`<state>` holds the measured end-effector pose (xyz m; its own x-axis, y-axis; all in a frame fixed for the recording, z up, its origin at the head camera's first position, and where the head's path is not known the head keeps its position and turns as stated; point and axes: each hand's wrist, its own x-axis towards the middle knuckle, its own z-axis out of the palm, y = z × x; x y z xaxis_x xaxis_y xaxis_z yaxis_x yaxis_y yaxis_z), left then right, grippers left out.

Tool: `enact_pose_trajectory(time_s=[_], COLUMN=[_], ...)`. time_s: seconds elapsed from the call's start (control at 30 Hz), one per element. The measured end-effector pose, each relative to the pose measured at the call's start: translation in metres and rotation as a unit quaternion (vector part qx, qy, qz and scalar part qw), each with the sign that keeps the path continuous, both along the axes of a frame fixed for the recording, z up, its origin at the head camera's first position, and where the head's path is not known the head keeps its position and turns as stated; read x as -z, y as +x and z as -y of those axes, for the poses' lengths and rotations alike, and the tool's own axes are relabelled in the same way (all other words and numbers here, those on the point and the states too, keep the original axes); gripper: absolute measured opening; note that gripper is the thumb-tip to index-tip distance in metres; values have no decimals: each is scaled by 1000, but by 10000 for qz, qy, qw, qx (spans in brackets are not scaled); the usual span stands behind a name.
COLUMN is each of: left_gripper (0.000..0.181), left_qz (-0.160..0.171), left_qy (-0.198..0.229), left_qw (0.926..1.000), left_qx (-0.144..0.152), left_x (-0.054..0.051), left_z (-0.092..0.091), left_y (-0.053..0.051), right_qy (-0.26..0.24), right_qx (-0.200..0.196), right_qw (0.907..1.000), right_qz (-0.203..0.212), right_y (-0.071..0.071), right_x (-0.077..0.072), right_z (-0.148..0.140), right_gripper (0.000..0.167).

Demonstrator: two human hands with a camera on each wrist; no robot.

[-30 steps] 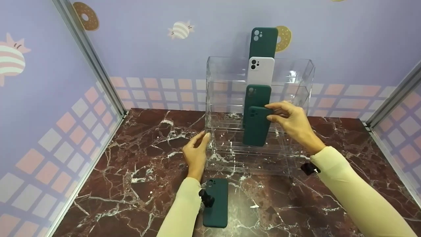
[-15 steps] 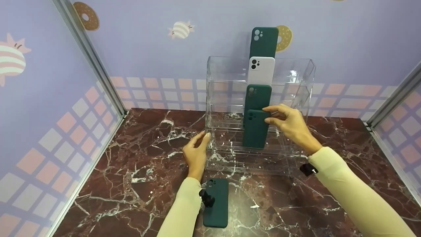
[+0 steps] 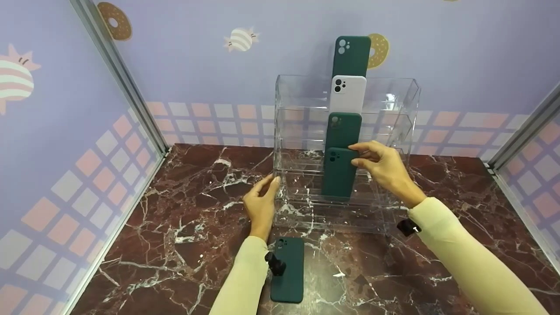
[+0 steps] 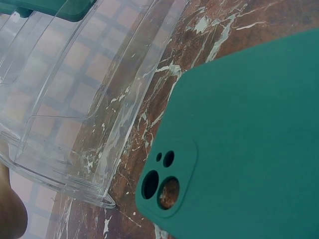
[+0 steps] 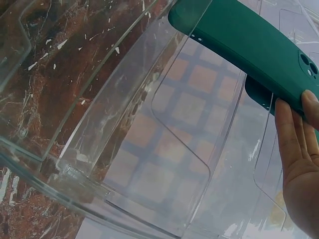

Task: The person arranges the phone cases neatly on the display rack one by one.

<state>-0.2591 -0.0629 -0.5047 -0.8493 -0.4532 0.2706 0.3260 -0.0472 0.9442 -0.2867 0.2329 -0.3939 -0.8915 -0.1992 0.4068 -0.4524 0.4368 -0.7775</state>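
A clear tiered display rack (image 3: 297, 214) stands on the marbled table. My right hand (image 3: 385, 168) pinches the upper right edge of a green phone case (image 3: 340, 175), thumb in front and fingers behind. This case stands slightly tilted in a front tier, its lower end behind a clear panel in the right wrist view. My left hand (image 3: 261, 201) holds the rack's left side edge between thumb and fingers. Behind the gripped case rise another green phone case (image 3: 344, 129), a white phone case (image 3: 348, 94) and a green phone case (image 3: 351, 57) at the top.
Another green phone case (image 3: 291, 275) lies flat on the table (image 3: 197, 262) in front of the rack, partly under the left wrist's camera. A patterned lilac wall (image 3: 188, 65) closes off the back, close behind the rack. Side walls stand left and right.
My right hand has lowered the green phone case a little, down and slightly left, into the front tier. The left hand has stayed on the rack's edge.
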Motion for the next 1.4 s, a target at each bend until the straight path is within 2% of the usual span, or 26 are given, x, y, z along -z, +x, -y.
enact_pose_trajectory(time_s=[0.4,0.57,1.03,1.17,1.4], left_gripper=[26,26,24,24,23], left_qz=[-11,-8,42,60,37], left_qy=[117,120,-4,-1,-8], left_qw=[9999,9999,10000,10000,10000], left_qx=[-96,-96,-9,-21,-24], left_x=[-2,-1,1,1,1], left_z=[-1,-1,1,1,1], left_y=[1,0,-1,0,-1], right_qy=[-33,-128,23,-78,-286], right_qx=[53,276,436,406,573], right_qw=[10000,9995,9977,9976,9961], right_qz=[28,43,-521,-552,-602], right_y=[0,3,4,6,8], right_x=[2,6,16,18,18], right_z=[2,3,0,-1,-3], right_gripper=[37,37,37,41,41])
